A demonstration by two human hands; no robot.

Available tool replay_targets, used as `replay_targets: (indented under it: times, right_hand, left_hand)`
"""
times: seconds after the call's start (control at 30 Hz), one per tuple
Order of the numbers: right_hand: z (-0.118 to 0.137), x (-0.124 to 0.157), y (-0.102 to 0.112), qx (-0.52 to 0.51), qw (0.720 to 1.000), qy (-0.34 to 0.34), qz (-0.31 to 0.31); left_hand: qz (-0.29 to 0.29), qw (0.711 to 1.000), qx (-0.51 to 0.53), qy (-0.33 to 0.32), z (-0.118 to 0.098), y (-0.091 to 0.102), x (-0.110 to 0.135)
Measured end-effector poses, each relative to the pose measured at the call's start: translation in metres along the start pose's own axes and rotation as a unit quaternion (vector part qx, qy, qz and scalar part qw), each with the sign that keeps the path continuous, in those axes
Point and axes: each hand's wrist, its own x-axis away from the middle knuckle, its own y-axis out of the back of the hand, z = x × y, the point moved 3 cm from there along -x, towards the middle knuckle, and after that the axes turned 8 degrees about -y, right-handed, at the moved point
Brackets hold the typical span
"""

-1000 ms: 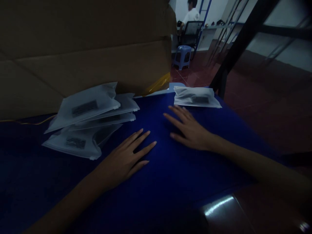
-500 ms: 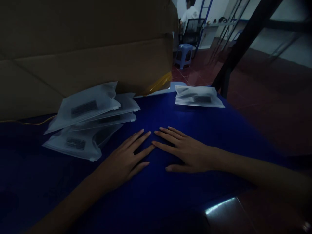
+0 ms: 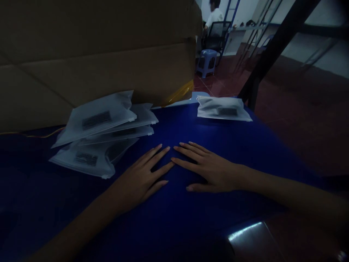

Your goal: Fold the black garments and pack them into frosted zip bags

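My left hand (image 3: 143, 178) lies flat on the blue tabletop (image 3: 174, 222), fingers spread and holding nothing. Opposite it, my right hand (image 3: 211, 169) also rests palm down with its fingers apart. The two index fingertips meet or nearly meet. Left of my left hand is a stack of several frosted zip bags (image 3: 95, 120), each with a dark printed patch or dark content; the lowest bag (image 3: 84, 158) is nearest to my wrist. A single white zip bag (image 3: 225, 108) sits farther back, beyond my right hand.
A large cardboard box (image 3: 109, 72) stands behind the stack, with yellow tape (image 3: 181, 92) at its lower corner. Thin wires (image 3: 40, 136) run along its base. A dark slanted post (image 3: 275, 54) rises at the right. Farther off are a blue stool (image 3: 207, 62) and a seated person (image 3: 215, 18).
Both hands keep the same place and spread on the table. The whole view has shifted very slightly; the bags have not moved.
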Motion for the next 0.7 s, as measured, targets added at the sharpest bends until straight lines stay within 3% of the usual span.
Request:
replay_targets:
  times: [0.43,0.7]
  right_hand:
    - [-0.001,0.0,0.0,0.017,1.0,-0.002,0.018]
    - [0.0,0.0,0.003,0.008,1.0,0.005,0.006]
  left_hand:
    - [-0.019,0.999,-0.05,-0.006,-0.003,0.003,-0.001]
    - [-0.081,0.974,-0.16,0.14,0.015,0.019,0.0]
